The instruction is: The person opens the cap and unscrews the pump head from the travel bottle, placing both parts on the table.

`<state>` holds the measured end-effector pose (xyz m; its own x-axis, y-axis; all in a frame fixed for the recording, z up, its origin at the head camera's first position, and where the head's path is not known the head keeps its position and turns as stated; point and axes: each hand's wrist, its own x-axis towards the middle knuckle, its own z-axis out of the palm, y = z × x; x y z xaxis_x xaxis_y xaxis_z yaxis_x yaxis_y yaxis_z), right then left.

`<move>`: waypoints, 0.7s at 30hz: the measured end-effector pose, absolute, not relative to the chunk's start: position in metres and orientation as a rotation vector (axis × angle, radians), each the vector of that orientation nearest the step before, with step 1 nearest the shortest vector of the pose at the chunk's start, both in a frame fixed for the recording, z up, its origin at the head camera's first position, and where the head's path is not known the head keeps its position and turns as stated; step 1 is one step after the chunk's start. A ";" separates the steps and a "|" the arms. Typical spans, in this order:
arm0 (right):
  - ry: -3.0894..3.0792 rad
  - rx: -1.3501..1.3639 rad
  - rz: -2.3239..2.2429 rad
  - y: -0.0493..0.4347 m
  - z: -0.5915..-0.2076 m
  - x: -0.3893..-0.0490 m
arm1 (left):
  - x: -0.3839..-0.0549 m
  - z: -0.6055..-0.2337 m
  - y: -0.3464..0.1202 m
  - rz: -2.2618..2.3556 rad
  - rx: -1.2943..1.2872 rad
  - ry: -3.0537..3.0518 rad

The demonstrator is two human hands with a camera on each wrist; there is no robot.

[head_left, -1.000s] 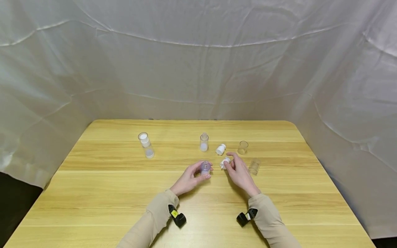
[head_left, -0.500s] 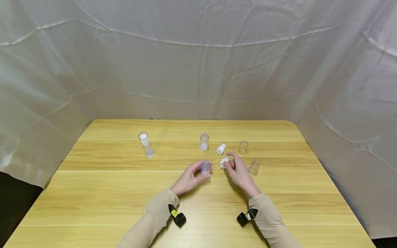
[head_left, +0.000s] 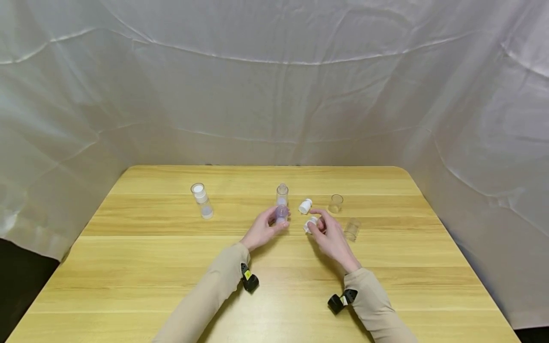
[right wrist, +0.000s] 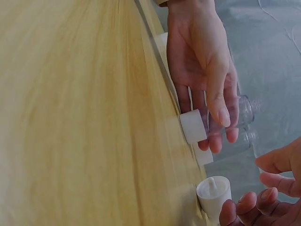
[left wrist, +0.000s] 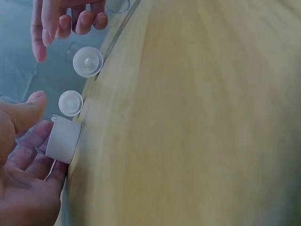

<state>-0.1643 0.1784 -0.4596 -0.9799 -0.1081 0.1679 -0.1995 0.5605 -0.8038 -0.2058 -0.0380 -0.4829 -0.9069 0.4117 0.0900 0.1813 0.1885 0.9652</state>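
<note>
My left hand (head_left: 260, 232) grips a small clear bottle (head_left: 281, 215) with a white base, its threaded neck bare at the top. The white base (right wrist: 193, 126) is low over the wooden table in the right wrist view. A similar clear bottle (head_left: 281, 191) stands just behind it, partly covered in the head view. My right hand (head_left: 335, 242) hovers around a white pump cap (head_left: 310, 226) lying tilted, with thumb and forefinger spread. In the left wrist view those fingers are apart from the cap (left wrist: 88, 61). Another white pump cap (head_left: 305, 206) lies just beyond.
A clear overcap (head_left: 336, 204) stands right of the caps, and a second clear overcap (head_left: 352, 230) lies nearer my right wrist. At left stands a capped bottle (head_left: 201, 201) with a white base. Pale cloth (head_left: 274, 95) hangs behind the wooden table (head_left: 171, 267).
My left hand has moved away from me with the bottle, bringing it in front of the standing bottle. The right hand stays almost in place by the white pump cap.
</note>
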 end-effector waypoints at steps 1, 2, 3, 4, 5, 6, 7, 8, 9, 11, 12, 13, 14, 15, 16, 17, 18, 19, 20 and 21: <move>-2.681 0.268 1.405 0.178 -0.460 -0.164 | -0.207 -0.483 -0.037 1.805 0.568 2.267; -2.674 0.274 1.403 0.178 -0.460 -0.164 | -0.208 -0.483 -0.036 1.811 0.558 2.267; -2.669 0.279 1.397 0.178 -0.460 -0.165 | -0.208 -0.483 -0.035 1.814 0.554 2.272; -2.664 0.283 1.392 0.178 -0.460 -0.165 | -0.209 -0.483 -0.035 1.815 0.550 2.279; -2.662 0.286 1.384 0.178 -0.461 -0.165 | -0.209 -0.483 -0.034 1.818 0.551 2.285; -2.662 0.288 1.378 0.178 -0.461 -0.165 | -0.209 -0.483 -0.033 1.821 0.547 2.290; -2.661 0.291 1.372 0.178 -0.461 -0.165 | -0.209 -0.484 -0.033 1.824 0.542 2.295; -2.660 0.294 1.369 0.178 -0.461 -0.165 | -0.209 -0.484 -0.033 1.825 0.530 2.301; -2.659 0.296 1.369 0.177 -0.461 -0.166 | -0.209 -0.484 -0.033 1.825 0.520 2.305; -2.658 0.297 1.374 0.177 -0.461 -0.165 | -0.208 -0.483 -0.032 1.828 0.495 2.304; -2.657 0.298 1.380 0.177 -0.461 -0.165 | -0.207 -0.483 -0.033 1.824 0.478 2.308; -2.654 0.299 1.388 0.177 -0.461 -0.165 | -0.206 -0.482 -0.033 1.822 0.463 2.310; -2.653 0.299 1.400 0.177 -0.460 -0.165 | -0.206 -0.481 -0.034 1.824 0.447 2.307; -2.651 0.297 1.410 0.177 -0.460 -0.165 | -0.205 -0.480 -0.035 1.827 0.426 2.298; -2.651 0.296 1.420 0.178 -0.460 -0.164 | -0.203 -0.478 -0.036 1.831 0.407 2.294; -2.649 0.296 1.428 0.178 -0.460 -0.164 | -0.202 -0.477 -0.038 1.838 0.393 2.291; -2.642 0.300 1.436 0.178 -0.460 -0.164 | -0.200 -0.475 -0.040 1.843 0.382 2.290; -2.635 0.304 1.446 0.179 -0.460 -0.164 | -0.199 -0.473 -0.042 1.854 0.379 2.287; -2.629 0.306 1.456 0.179 -0.460 -0.164 | -0.197 -0.471 -0.045 1.863 0.384 2.290; -2.620 0.312 1.461 0.180 -0.460 -0.164 | -0.195 -0.469 -0.048 1.863 0.388 2.303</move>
